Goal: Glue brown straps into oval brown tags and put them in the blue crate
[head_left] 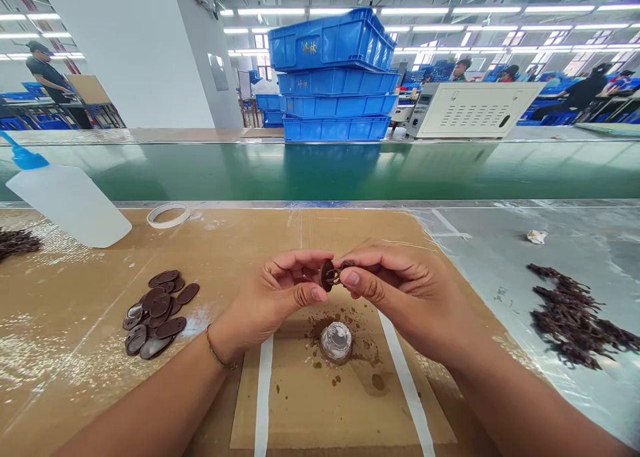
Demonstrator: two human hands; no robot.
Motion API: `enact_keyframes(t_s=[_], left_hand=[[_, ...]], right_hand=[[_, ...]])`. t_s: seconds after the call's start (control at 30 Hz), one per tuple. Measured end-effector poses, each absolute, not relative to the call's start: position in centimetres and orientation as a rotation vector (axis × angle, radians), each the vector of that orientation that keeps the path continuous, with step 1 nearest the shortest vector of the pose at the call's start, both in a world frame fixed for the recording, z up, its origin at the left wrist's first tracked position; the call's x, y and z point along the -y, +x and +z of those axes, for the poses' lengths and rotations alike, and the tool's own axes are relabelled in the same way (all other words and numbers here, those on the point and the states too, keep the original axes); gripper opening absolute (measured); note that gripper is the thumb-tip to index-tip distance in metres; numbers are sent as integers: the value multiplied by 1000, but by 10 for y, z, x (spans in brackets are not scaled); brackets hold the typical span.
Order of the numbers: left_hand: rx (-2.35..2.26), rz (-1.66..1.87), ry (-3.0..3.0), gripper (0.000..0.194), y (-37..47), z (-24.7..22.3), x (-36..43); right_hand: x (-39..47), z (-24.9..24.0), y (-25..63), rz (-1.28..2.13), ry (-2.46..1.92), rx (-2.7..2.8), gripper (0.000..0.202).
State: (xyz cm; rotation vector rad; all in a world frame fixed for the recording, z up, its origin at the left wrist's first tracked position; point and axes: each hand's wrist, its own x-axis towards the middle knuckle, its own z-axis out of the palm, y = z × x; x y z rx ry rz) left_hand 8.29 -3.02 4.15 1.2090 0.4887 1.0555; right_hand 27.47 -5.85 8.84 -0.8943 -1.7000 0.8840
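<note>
Thumb-and-finger pinch, seen in the head view: the left hand (273, 296) is closed to the thickness of a dark brown oval disc (327, 276), held on edge, and the right hand (417, 294) is closed on a small brown branching piece (338, 276) at the disc's face, exact contact not determinable. Both parts are held above a small round container (336, 341) on a stained cardboard sheet (310, 410). Loose brown discs (159, 308) lie piled to the left; tangled brown branching pieces (573, 318) lie to the right.
</note>
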Motion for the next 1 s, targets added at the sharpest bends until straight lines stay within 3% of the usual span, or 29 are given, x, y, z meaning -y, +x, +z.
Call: enact_keyframes(t_s=[0.37,1.0], left_hand=[[-558,1075,1164,33,84,40,30],[-572,1055,1137,30,86,43,32]], right_hand=[[60,84,273,768,-960,1759,5],[60,79,271,901,-973,1685,4]])
